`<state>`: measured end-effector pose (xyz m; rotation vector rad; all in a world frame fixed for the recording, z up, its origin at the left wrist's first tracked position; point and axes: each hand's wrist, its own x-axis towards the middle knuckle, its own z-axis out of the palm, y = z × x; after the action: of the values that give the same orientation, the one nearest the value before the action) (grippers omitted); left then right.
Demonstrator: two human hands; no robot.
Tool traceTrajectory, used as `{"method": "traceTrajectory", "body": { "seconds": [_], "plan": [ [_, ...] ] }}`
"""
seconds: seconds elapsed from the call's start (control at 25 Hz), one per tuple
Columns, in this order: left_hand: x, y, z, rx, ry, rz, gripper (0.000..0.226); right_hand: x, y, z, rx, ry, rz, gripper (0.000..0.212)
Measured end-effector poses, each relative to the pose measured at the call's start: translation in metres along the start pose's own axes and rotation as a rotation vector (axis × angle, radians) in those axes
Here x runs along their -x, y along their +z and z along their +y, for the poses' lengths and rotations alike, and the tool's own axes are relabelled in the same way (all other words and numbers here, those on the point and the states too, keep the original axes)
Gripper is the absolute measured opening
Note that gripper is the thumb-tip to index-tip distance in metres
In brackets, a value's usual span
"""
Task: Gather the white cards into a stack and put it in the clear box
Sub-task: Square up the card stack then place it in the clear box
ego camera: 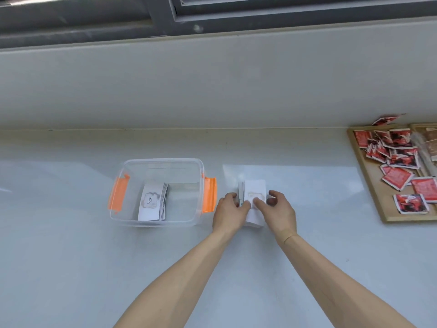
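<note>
Head view shows the left hand (229,213) and right hand (276,210) clasping a stack of white cards (255,190) on the surface (71,256). Just left stands the clear box (132,221), holding another stack (152,201).

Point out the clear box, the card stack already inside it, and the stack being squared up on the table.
clear box (163,162): head view, far rim.
stack in box (151,202): head view, top card's face.
stack on table (255,187): head view, bare far end of top card.
</note>
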<state>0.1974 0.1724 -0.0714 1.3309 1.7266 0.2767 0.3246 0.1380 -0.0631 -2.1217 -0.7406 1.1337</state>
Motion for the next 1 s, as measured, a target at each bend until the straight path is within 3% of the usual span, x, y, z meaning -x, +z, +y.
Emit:
{"method": "traceTrajectory", "body": {
  "seconds": [0.08,0.16,0.32,0.44,0.64,1.0],
  "plan": [
    [0.000,-0.003,0.003,-0.039,-0.044,0.009,0.039,0.001,-0.002,0.001,0.052,0.020,-0.004,0.064],
    [-0.002,-0.003,0.005,-0.059,-0.071,0.004,0.011,0.002,-0.001,0.000,0.109,0.061,-0.029,0.066],
    [-0.002,-0.005,0.008,-0.030,-0.089,-0.046,0.033,0.000,0.005,-0.004,0.042,0.159,-0.081,0.050],
    [0.005,-0.011,0.005,0.120,-0.132,-0.123,0.024,0.003,0.005,-0.003,-0.086,0.176,-0.140,0.027],
    [0.041,-0.019,-0.012,0.404,-0.251,-0.272,0.021,0.035,-0.001,0.006,-0.200,0.148,-0.148,0.040],
    [0.099,-0.050,-0.083,0.170,-0.064,-0.376,0.015,0.133,0.005,0.036,0.123,-0.068,-0.166,0.035]
  ]
}}
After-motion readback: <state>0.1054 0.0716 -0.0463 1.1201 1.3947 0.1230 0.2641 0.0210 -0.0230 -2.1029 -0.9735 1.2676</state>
